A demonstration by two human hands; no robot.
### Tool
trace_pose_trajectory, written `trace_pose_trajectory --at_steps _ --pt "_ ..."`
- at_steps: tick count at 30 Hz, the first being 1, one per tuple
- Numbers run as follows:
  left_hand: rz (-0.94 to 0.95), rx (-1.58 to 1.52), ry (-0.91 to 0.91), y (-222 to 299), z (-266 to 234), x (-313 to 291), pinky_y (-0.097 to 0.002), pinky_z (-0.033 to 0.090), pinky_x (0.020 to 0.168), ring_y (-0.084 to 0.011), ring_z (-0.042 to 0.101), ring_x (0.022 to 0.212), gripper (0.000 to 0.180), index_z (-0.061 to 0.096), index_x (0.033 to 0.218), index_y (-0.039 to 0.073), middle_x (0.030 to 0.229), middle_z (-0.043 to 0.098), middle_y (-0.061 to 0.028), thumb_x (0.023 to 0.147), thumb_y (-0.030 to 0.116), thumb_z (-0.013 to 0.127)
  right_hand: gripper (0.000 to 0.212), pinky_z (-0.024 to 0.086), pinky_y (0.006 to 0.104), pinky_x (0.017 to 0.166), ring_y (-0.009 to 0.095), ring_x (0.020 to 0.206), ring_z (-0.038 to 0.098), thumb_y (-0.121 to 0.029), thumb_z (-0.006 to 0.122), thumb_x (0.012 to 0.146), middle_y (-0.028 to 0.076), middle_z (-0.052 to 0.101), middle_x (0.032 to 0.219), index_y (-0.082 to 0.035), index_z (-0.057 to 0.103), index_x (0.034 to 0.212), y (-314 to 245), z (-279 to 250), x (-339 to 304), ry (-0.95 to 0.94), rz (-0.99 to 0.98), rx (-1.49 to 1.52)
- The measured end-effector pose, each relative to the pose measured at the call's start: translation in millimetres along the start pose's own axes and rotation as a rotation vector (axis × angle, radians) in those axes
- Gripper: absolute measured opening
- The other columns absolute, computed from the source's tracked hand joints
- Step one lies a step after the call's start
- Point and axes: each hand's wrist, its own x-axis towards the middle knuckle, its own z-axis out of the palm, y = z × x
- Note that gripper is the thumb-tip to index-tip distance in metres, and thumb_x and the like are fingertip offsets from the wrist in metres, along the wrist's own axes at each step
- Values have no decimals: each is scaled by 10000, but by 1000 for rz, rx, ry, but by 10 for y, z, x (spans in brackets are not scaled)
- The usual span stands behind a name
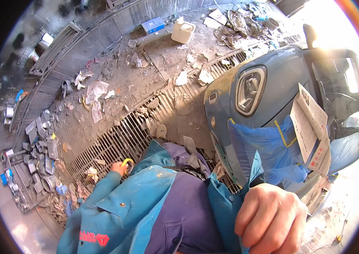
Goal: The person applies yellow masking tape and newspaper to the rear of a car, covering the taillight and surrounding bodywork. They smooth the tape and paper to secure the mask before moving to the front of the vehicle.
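At lower left, beside my teal jacket, my left hand is closed on a roll of yellow tape. My right hand is raised close in front of me at lower right, its fingers curled into a fist; anything inside it is hidden. Beyond that hand stands a grey-blue car with a round headlight. Blue plastic film covers part of its front, with strips of yellow tape on it. Sheets of newspaper lie over the film and bodywork.
A slatted floor grate crosses beneath me, with paper scraps around it. Tins and cups are heaped at the left. Near the back wall are a white jug, a blue box and crumpled sheeting.
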Motion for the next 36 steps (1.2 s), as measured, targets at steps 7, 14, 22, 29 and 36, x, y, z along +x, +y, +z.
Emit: trace_pose_trajectory --at_steps 7,14,22,29,36 --pt "243 31 104 1350 -985 1367 -394 564 725 -165 717 751 241 822 994 8 845 824 -92 1047 240 856 294 521 369 579 249 643 670 -190 925 992 157 757 852 91 870 1055 253 -257 -244 315 38 -243" --pt "267 -44 -5 1858 -1030 2156 -375 595 726 -138 723 736 235 823 987 -35 837 837 -95 1054 189 849 323 541 395 617 271 685 670 -163 917 927 166 741 864 99 847 1103 61 -421 -696 598 133 -543" --pt "361 264 -109 2119 -741 2168 -407 612 713 -181 770 719 252 872 972 4 808 839 -101 1002 254 892 160 483 271 660 128 721 645 -100 792 1052 79 688 847 59 802 1045 -213 -867 -1183 1345 441 -1093" --pt "396 380 -64 2909 -1051 2496 -428 626 743 -178 787 762 334 889 1075 8 860 858 -106 976 325 927 205 600 421 910 320 997 741 -115 846 994 140 761 1110 -18 822 1173 -526 -2136 -2279 1458 899 -2186" --pt "477 455 27 4800 -1043 2288 -398 608 726 -181 786 766 269 856 1037 5 860 849 -112 1040 273 853 539 493 553 1169 401 1346 621 -207 915 890 149 711 1356 -69 774 1391 -712 -2618 -3070 1515 1140 -2407"
